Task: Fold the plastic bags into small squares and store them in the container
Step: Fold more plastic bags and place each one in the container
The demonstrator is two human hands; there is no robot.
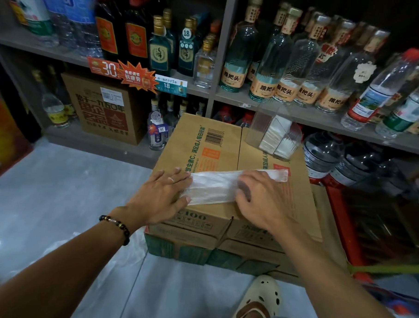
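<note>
A clear plastic bag, folded into a long flat strip, lies across the top of a brown cardboard box. My left hand lies flat on the strip's left end, fingers straight. My right hand presses on the strip right of its middle, fingers bent down onto it; the strip's right end sticks out past that hand. A clear plastic container stands at the box's far right corner, with folded white bags inside.
Shelves with several glass bottles run across the back. A second carton sits on the low shelf at left. Water bottle packs and a red crate stand to the right. My sandalled foot is on the grey floor.
</note>
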